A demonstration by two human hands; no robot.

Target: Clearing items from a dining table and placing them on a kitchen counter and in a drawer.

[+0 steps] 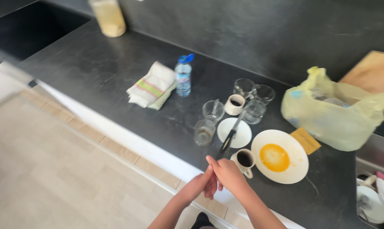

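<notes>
Both my hands are pressed together at the counter edge, left hand (199, 185) loosely curled against my right hand (228, 174), neither one gripping anything as far as I can tell. Just past my right knuckles sits a coffee cup (244, 160), with black tongs (229, 138) lying across a small saucer (234, 132) beyond. The yolk-stained plate (293, 169) is right of the cup.

a clear water bottle (183, 77) with blue cap and pale label stands beside the folded cloth (151, 86).
</notes>
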